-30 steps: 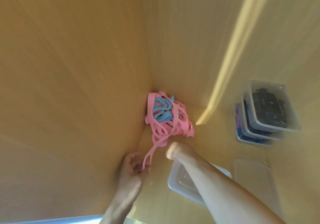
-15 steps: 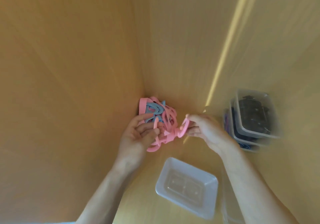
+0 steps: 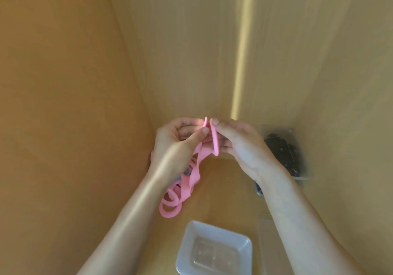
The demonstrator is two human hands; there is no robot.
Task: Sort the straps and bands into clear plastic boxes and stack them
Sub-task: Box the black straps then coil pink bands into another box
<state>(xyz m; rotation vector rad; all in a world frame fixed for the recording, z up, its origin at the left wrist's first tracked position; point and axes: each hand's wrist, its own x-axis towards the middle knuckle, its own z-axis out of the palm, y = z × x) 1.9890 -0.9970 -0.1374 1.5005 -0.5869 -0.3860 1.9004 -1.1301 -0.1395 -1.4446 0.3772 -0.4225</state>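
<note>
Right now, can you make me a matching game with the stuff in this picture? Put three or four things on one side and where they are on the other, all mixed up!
Things:
1. pink band
2. empty clear box
3. box of dark straps
4. pile of pink and blue bands

Places:
A. on the shelf, under the left hand
B. far right corner of the shelf
C. pinched between both hands, held up
D. nearest the camera, between the two forearms

Pairs: 1-C, 2-D, 3-B, 4-A
</note>
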